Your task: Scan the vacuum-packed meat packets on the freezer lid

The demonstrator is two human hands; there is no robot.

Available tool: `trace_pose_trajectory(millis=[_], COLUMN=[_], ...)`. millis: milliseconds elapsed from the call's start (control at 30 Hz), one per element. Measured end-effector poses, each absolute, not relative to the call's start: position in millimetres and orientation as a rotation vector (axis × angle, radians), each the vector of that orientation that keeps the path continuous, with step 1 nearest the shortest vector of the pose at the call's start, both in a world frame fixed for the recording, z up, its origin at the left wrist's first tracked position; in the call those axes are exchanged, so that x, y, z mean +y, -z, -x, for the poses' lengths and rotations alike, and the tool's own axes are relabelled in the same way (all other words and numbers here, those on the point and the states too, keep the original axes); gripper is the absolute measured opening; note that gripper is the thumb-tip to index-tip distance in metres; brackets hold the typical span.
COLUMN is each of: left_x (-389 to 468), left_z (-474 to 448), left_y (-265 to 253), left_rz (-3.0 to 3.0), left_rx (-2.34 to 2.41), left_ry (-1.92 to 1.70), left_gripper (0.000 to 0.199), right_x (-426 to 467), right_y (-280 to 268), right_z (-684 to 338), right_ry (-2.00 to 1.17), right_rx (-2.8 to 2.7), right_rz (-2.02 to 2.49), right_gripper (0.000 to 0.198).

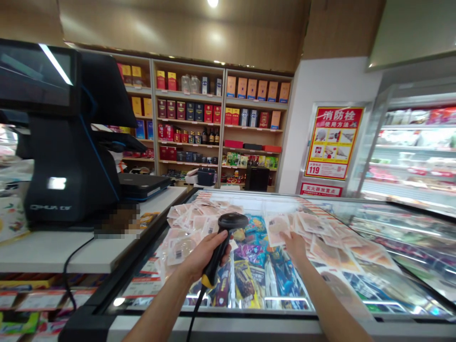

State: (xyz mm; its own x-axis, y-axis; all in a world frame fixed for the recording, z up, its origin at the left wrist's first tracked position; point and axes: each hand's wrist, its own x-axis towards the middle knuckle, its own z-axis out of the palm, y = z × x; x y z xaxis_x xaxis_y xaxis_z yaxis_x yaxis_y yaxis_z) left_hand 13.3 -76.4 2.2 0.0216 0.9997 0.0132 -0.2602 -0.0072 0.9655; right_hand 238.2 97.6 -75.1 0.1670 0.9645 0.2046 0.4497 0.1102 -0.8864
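My left hand (210, 251) is wrapped round the handle of a black and yellow barcode scanner (233, 220), whose cord hangs down toward me. The scanner's head points to the right. In my right hand (294, 244) I grip the edge of a flat clear packet (277, 228) with a barcode label, held in front of the scanner. Similar flat packets (181, 247) lie spread on the freezer's glass top (249, 202) at the left. Another loose pile of packets (331, 237) covers the right side of the glass. Colourful wrapped frozen goods (249, 275) show through the glass between them.
A black point-of-sale terminal (67, 156) stands on a white counter (71, 254) at the left, with a black cable (67, 270) hanging over its edge. Shelves of boxed bottles (188, 111) line the back wall. A lit refrigerated display (416, 156) is at the right.
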Motion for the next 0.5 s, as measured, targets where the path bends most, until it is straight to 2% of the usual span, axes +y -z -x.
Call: trace_pose_trajectory(millis=[167, 333, 500], left_x=[-78.6, -80.1, -82.6], left_z=[-13.0, -11.5, -9.1], left_y=[6.0, 10.9, 11.6], left_rz=[-1.021, -1.007, -1.013], left_rx=[1.008, 1.022, 1.013], left_ry=[-1.291, -1.283, -1.289], left_gripper=[0.028, 0.029, 0.029], right_x=[91.5, 69.4, 58.4], right_y=[78.1, 72.2, 70.7], right_z=[-258.6, -278.2, -283.3], right_ry=[-0.228, -0.114, 0.063], right_rx=[-1.604, -1.623, -1.627], right_rz=[1.763, 1.959, 1.949], right_gripper=[0.037, 0.044, 0.045])
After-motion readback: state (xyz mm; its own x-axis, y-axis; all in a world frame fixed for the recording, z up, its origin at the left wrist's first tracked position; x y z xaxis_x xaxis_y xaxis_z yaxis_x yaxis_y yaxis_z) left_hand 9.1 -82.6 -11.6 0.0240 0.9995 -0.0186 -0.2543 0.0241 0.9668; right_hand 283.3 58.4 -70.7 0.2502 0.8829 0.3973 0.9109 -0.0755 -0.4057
